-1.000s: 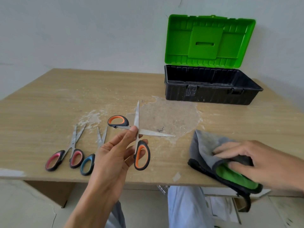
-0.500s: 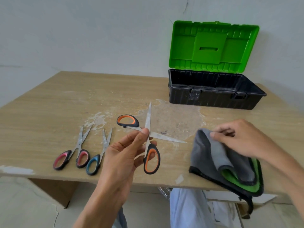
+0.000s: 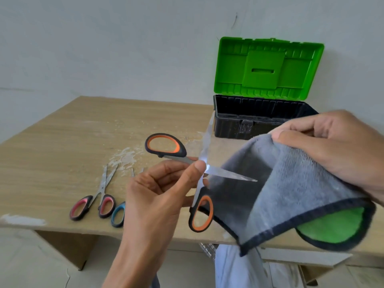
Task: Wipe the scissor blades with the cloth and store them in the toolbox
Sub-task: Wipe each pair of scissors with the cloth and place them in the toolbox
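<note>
My left hand (image 3: 162, 190) pinches the orange-handled scissors (image 3: 164, 146) at the pivot and holds them in the air with the blades spread wide. One blade points up, the other points right toward the cloth. My right hand (image 3: 336, 150) grips the grey cloth (image 3: 295, 188) with a green underside by its top edge, lifted off the table just right of the blades. The toolbox (image 3: 259, 113), black with a green lid, stands open at the back right of the table.
Red-handled scissors (image 3: 93, 202) and blue-handled scissors (image 3: 118, 213) lie near the front edge of the wooden table (image 3: 52, 152), left of my left hand. White scuffed patches mark the tabletop. A wall runs behind the toolbox.
My right hand has lifted the cloth off the table and brought it up beside the blades. My left hand has raised the open scissors a little.
</note>
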The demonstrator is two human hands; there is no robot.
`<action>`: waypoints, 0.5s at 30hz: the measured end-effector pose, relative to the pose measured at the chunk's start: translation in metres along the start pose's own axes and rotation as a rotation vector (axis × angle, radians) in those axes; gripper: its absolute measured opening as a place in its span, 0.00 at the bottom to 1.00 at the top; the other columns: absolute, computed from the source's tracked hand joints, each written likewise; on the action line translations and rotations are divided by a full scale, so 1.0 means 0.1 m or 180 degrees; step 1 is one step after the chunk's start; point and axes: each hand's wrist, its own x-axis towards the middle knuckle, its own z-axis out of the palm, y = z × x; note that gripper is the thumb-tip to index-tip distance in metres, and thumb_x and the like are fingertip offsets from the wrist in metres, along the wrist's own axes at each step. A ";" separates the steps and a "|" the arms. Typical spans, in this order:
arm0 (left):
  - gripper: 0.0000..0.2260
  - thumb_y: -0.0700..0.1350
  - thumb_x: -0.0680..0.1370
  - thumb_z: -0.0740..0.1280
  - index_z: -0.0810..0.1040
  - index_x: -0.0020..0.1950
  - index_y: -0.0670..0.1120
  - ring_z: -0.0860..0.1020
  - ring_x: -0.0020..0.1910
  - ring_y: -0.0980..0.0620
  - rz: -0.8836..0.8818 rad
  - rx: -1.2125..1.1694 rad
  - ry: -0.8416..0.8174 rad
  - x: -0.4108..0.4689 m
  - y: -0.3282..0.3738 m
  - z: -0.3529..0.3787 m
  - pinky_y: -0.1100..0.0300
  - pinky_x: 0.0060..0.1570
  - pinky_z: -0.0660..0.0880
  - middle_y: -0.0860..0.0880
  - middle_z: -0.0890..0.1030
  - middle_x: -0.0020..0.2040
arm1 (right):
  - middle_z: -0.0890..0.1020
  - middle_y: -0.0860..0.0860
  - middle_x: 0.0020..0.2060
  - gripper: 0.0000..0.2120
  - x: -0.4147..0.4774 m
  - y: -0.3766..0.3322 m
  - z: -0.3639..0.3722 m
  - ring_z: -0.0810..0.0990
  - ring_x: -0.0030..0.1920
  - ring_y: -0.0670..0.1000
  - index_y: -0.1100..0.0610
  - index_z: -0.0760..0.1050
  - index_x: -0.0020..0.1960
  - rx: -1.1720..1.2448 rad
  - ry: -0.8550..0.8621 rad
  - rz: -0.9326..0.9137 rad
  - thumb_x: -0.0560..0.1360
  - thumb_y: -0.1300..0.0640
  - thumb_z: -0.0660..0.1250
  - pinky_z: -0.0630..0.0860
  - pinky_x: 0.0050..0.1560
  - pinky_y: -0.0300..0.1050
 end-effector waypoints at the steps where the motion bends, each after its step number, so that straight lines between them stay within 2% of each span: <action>1: 0.06 0.44 0.68 0.76 0.86 0.39 0.41 0.85 0.35 0.47 0.0035 0.0044 0.0010 -0.01 0.01 0.00 0.58 0.33 0.81 0.44 0.87 0.38 | 0.88 0.36 0.37 0.11 -0.01 -0.05 0.02 0.86 0.38 0.38 0.36 0.87 0.40 0.0092 0.0043 -0.0120 0.76 0.50 0.71 0.82 0.49 0.46; 4: 0.07 0.46 0.68 0.76 0.87 0.40 0.43 0.85 0.38 0.42 0.0128 0.0278 0.0035 -0.02 0.03 -0.01 0.48 0.40 0.82 0.45 0.87 0.39 | 0.88 0.41 0.33 0.10 -0.06 -0.20 0.11 0.85 0.32 0.38 0.38 0.87 0.41 0.0289 0.0081 -0.0556 0.76 0.51 0.71 0.77 0.36 0.30; 5: 0.07 0.47 0.68 0.76 0.87 0.40 0.44 0.85 0.38 0.42 0.0137 0.0306 0.0045 -0.03 0.04 -0.01 0.46 0.42 0.81 0.45 0.87 0.39 | 0.88 0.40 0.33 0.10 -0.10 -0.25 0.14 0.85 0.33 0.38 0.39 0.88 0.42 0.0305 0.0002 -0.0689 0.76 0.51 0.71 0.75 0.35 0.27; 6: 0.07 0.47 0.68 0.76 0.87 0.40 0.43 0.84 0.37 0.44 0.0137 0.0292 0.0059 -0.03 0.05 -0.01 0.45 0.42 0.80 0.44 0.87 0.39 | 0.88 0.39 0.35 0.09 -0.14 -0.29 0.18 0.85 0.35 0.37 0.40 0.88 0.44 0.0266 -0.0143 -0.0817 0.76 0.50 0.70 0.76 0.37 0.27; 8: 0.07 0.46 0.69 0.76 0.86 0.40 0.42 0.83 0.35 0.45 0.0114 0.0194 0.0086 -0.02 0.06 -0.02 0.44 0.41 0.79 0.43 0.87 0.39 | 0.88 0.39 0.40 0.11 -0.25 -0.30 0.28 0.86 0.41 0.38 0.43 0.88 0.47 -0.0068 -0.0556 -0.0970 0.78 0.44 0.67 0.81 0.43 0.36; 10: 0.07 0.44 0.69 0.76 0.86 0.41 0.40 0.83 0.34 0.47 0.0079 0.0109 0.0088 -0.02 0.07 -0.04 0.51 0.35 0.79 0.43 0.87 0.39 | 0.87 0.45 0.38 0.17 -0.33 -0.26 0.39 0.83 0.36 0.42 0.45 0.87 0.48 -0.0491 -0.0849 -0.1043 0.79 0.37 0.63 0.81 0.38 0.45; 11: 0.07 0.44 0.69 0.76 0.86 0.40 0.40 0.83 0.35 0.48 0.0069 0.0084 0.0095 -0.03 0.08 -0.06 0.55 0.33 0.79 0.43 0.87 0.40 | 0.86 0.47 0.36 0.20 -0.36 -0.21 0.43 0.81 0.32 0.44 0.46 0.86 0.47 -0.0598 -0.0760 -0.1097 0.80 0.35 0.62 0.78 0.34 0.44; 13: 0.09 0.45 0.68 0.76 0.86 0.40 0.40 0.83 0.36 0.47 0.0070 0.0083 0.0099 -0.04 0.08 -0.10 0.56 0.33 0.80 0.43 0.87 0.40 | 0.84 0.45 0.35 0.20 -0.39 -0.10 0.49 0.79 0.32 0.45 0.45 0.86 0.45 -0.0721 -0.0165 -0.1210 0.79 0.34 0.62 0.72 0.29 0.34; 15: 0.09 0.46 0.67 0.76 0.86 0.40 0.39 0.83 0.36 0.46 0.0059 0.0086 0.0111 -0.06 0.05 -0.12 0.54 0.34 0.81 0.43 0.87 0.40 | 0.82 0.41 0.40 0.18 -0.38 -0.01 0.55 0.82 0.39 0.43 0.42 0.85 0.48 -0.0831 0.0328 -0.1207 0.77 0.33 0.62 0.75 0.37 0.32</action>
